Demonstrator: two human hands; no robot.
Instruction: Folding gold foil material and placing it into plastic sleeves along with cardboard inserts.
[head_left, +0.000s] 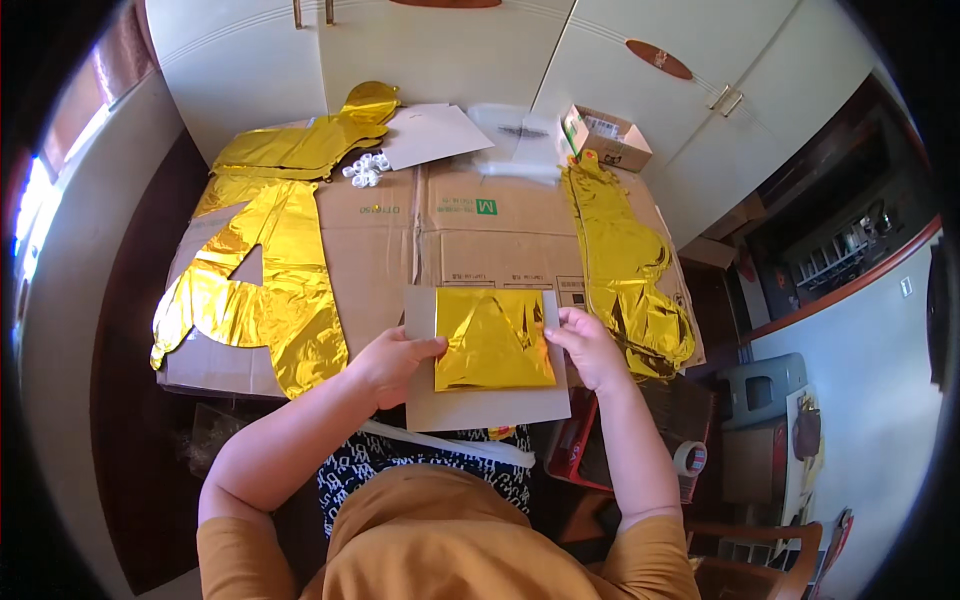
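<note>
A folded square of gold foil balloon (495,345) lies flat on a pale grey card (488,411) just in front of my body, over the near edge of the cardboard. The left side of the card is gripped by my left hand (388,366), its thumb pressing on the foil's left edge. My right hand (588,348) pinches the opposite side, its thumb at the foil's right edge. Fingers of both hands go under the card and are partly hidden. To the left lies a flat, letter-shaped gold foil balloon (292,260) with a triangular hole.
Flattened cardboard (370,260) covers the table. More gold foil balloons (285,153) are stacked at the far left, and others (618,235) lie along the right. White ribbon rolls (366,170), a grey card (432,137), clear plastic bags (515,140) and a small open box (625,145) sit at the back.
</note>
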